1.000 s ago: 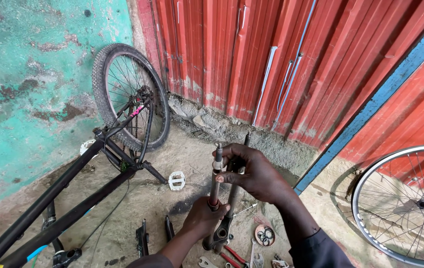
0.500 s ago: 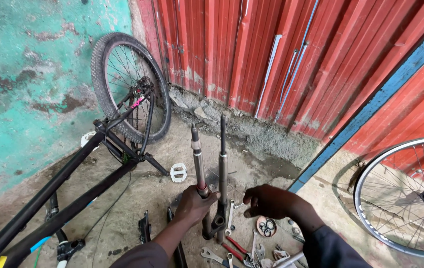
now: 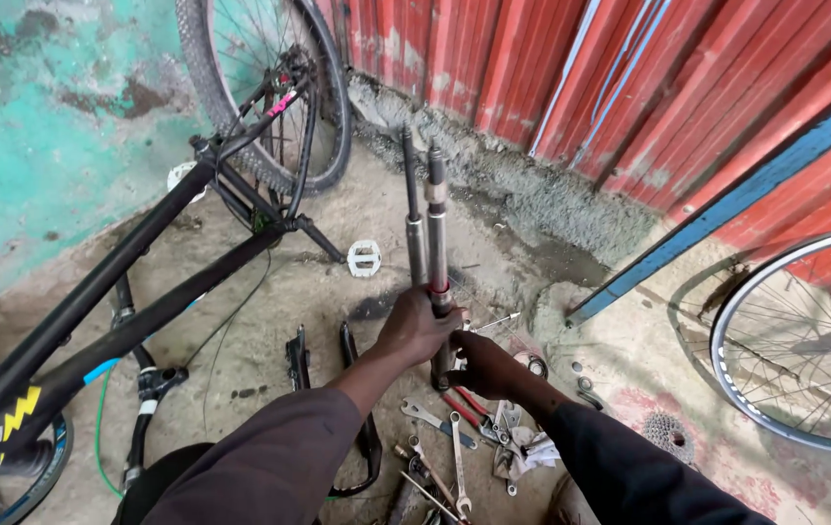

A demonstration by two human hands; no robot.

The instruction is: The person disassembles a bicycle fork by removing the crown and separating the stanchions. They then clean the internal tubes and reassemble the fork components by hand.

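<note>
— Where's the suspension fork (image 3: 428, 226)?

— Upright at frame centre. The left hand (image 3: 416, 326) has its fingers wrapped round the legs; the right hand (image 3: 481, 365) curls its fingers at the base.

— What surrounds it?

— Wrenches (image 3: 449, 442) lie scattered below, a white pedal (image 3: 364, 258) sits just left, the black bicycle frame (image 3: 123, 301) fills the left, and a loose wheel (image 3: 804, 340) stands at the right edge.
</note>
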